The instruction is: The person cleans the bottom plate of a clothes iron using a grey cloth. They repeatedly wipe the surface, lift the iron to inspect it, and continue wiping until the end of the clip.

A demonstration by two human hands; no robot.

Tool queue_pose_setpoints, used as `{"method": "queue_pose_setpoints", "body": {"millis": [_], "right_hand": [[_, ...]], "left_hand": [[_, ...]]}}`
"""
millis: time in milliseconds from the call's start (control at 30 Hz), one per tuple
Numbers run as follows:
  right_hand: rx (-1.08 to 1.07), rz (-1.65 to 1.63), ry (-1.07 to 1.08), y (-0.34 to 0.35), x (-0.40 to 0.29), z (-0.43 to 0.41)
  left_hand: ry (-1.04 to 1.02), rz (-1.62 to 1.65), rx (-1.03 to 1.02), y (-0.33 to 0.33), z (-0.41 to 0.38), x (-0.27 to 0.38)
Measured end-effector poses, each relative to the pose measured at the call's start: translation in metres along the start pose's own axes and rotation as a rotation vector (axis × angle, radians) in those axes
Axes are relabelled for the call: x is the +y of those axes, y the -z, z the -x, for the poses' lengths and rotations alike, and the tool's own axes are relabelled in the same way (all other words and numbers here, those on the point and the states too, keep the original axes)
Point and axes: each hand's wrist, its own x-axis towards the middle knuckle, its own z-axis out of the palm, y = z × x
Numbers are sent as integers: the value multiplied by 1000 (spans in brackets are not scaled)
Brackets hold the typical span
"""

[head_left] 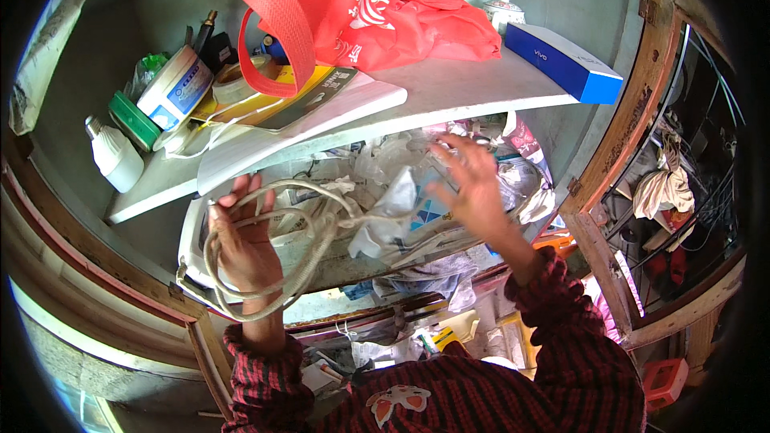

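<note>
My left hand (243, 246) holds a coil of beige braided cord (313, 258), its loops hanging round the fingers and wrist. A stretch of the cord runs right over the lower shelf of a cabinet. My right hand (472, 186), slightly blurred, is raised over that shelf with fingers apart and nothing visible in it. Below and left of it lie a crumpled white cloth or bag (391, 216) and a blue patterned packet (428, 213). Clear plastic bags (388, 156) lie farther back. A white rounded object (194, 240) stands left of my left hand, mostly hidden.
The upper shelf (457, 87) overhangs the lower one. It bears a red fabric bag (391, 12), a blue-and-white vivo box (562, 63), a lidded pot (504, 12), a white tub (175, 87) and an LED bulb (115, 155). An open wooden door frame (634, 132) stands right.
</note>
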Motion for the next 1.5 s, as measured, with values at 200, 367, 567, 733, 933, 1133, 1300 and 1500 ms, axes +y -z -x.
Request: {"method": "queue_pose_setpoints", "body": {"millis": [200, 367, 567, 733, 933, 1133, 1300, 1500], "right_hand": [[-261, -14, -675, -66, 103, 33], [-271, -260, -766, -107, 151, 39], [248, -1412, -924, -34, 106, -27], [-110, -1293, -620, 10, 57, -30], [-239, -943, -125, 27, -49, -13], [-94, -1031, 150, 23, -121, -26], [-122, -1102, 268, 0, -153, -50], [-438, -1189, 17, -83, -143, -65]], "left_hand": [[-213, -671, 21, -3, 8, -9], [-86, -883, -169, -30, 4, -1], [-41, -1279, -434, -8, -3, 40], [-16, -908, -139, 6, -2, 34], [121, 137, 117, 39, 9, 24], [93, -120, -167, 31, 16, 47], [154, -754, -645, 11, 28, 78], [328, -709, -41, 22, 32, 73]]}}
